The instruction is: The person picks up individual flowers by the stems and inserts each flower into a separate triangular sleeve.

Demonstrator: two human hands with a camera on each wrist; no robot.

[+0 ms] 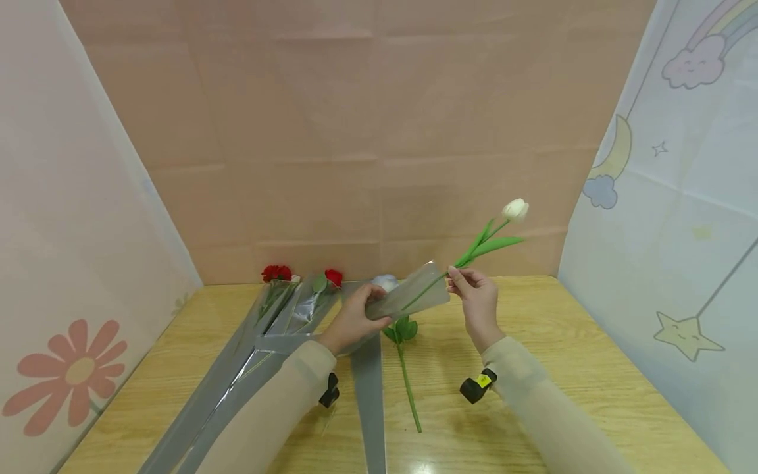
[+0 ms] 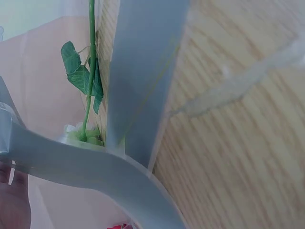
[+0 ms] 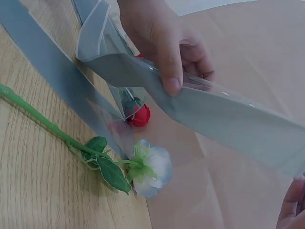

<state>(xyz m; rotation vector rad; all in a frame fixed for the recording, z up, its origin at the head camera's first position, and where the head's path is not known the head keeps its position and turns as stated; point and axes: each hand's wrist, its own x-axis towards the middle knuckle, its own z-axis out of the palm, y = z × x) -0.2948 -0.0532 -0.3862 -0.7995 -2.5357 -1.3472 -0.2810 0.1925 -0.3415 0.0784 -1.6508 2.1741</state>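
Note:
My left hand (image 1: 354, 317) grips a grey, partly clear flower sleeve (image 1: 417, 294), raised above the table and pointing up to the right. In the right wrist view the left thumb lies along the edge of the sleeve (image 3: 228, 126). A white tulip (image 1: 515, 210) with green leaves leans out of the sleeve's upper end, its lower stem showing within the sleeve. Fingertips of my right hand (image 1: 478, 304) pinch the tulip's stem just below the leaves. Under both hands, a pale blue-white rose (image 3: 155, 169) lies on the table with its green stem toward me.
To the left on the wooden table (image 1: 562, 368) lie wrapped flowers in long grey sleeves, with a red carnation (image 1: 276, 272) and a red rose (image 1: 334, 278) at their tops. Another grey sleeve (image 1: 368, 401) lies beside the loose stem. A pinkish backdrop (image 1: 379, 131) stands behind.

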